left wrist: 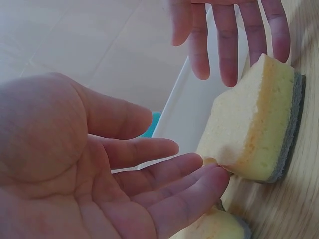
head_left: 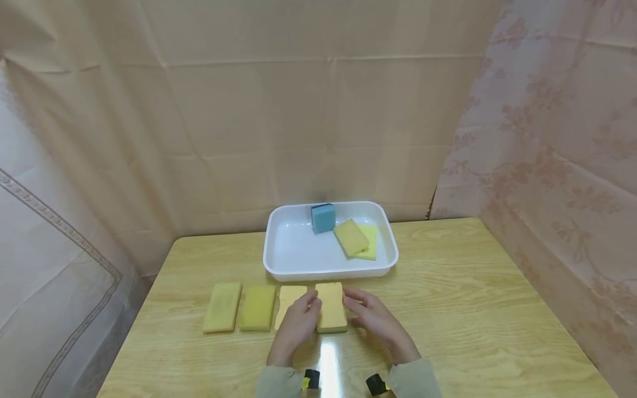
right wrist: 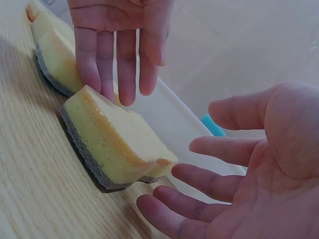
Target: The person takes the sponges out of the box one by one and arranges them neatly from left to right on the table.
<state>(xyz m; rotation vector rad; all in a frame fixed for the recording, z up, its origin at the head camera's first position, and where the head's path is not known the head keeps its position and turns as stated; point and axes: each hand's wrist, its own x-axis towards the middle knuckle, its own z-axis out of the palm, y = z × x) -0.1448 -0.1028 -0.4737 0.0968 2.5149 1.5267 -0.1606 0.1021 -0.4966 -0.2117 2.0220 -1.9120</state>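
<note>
Four yellow sponges lie in a row near the table's front edge. My hands flank the rightmost sponge (head_left: 330, 307), which is yellow with a grey scouring layer underneath (left wrist: 254, 129) (right wrist: 114, 144). My left hand (head_left: 302, 315) (left wrist: 164, 174) is open with straight fingers, its fingertips at the sponge's left side. It partly covers the neighbouring sponge (head_left: 287, 298). My right hand (head_left: 365, 312) (right wrist: 199, 194) is open too, palm towards the sponge's right side and a little apart from it. Neither hand holds anything.
Two more yellow sponges (head_left: 257, 308) (head_left: 222, 307) lie to the left. Behind the row stands a white tray (head_left: 286, 249) holding a blue sponge (head_left: 323, 218) and two yellow ones (head_left: 351, 237). Beige cloth walls enclose the wooden table (head_left: 473, 298).
</note>
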